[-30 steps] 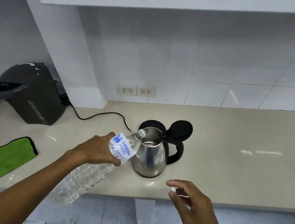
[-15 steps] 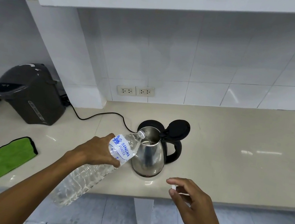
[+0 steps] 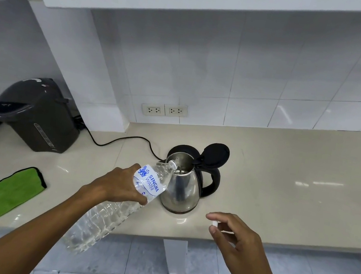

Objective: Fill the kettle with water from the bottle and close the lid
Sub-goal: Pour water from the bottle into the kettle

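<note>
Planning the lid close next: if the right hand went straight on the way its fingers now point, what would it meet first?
Probably the kettle: the right hand, pinching the white cap, points up-left toward its steel base. Nothing shows between them, though depth is unclear.

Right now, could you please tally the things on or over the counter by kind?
Kettles: 1
Water bottles: 1
Bottle caps: 1
Hot-water dispensers: 1
Green cloths: 1
Total: 5
</note>
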Tool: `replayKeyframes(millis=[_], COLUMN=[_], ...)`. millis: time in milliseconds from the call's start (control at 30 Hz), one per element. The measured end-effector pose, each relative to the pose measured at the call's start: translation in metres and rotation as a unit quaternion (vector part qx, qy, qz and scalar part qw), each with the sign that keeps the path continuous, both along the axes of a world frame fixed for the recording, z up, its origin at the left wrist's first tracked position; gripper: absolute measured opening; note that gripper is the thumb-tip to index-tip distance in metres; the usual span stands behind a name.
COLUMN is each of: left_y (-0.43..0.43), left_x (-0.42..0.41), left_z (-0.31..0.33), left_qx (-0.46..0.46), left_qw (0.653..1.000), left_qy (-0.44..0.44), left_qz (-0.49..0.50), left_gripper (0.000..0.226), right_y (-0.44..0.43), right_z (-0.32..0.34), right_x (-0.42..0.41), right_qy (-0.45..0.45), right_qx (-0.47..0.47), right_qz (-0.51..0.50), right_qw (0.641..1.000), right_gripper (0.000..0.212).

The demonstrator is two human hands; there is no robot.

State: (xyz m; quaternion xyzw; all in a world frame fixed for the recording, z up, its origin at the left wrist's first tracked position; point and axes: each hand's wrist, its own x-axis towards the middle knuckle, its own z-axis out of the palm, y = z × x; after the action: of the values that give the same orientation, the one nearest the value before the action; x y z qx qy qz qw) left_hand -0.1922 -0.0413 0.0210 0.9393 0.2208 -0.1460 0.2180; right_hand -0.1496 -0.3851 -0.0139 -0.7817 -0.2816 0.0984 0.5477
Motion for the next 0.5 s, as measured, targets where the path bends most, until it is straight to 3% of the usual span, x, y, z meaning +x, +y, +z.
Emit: replayKeyframes(millis=[500], left_y=[-0.0003], left_x=[-0.0004], left_z=[-0.002], left_qx=[0.005], left_qw=[1.0], left_qy=[0.003], left_qz=[-0.009], left_gripper=[0.072], right_y=[-0.0013], right_z=[0.0003], right_x=[-0.0032], right_qy=[-0.002], right_qx=[-0.011], right_qz=[0.008], right_qw=[1.0], right_gripper=[0.019])
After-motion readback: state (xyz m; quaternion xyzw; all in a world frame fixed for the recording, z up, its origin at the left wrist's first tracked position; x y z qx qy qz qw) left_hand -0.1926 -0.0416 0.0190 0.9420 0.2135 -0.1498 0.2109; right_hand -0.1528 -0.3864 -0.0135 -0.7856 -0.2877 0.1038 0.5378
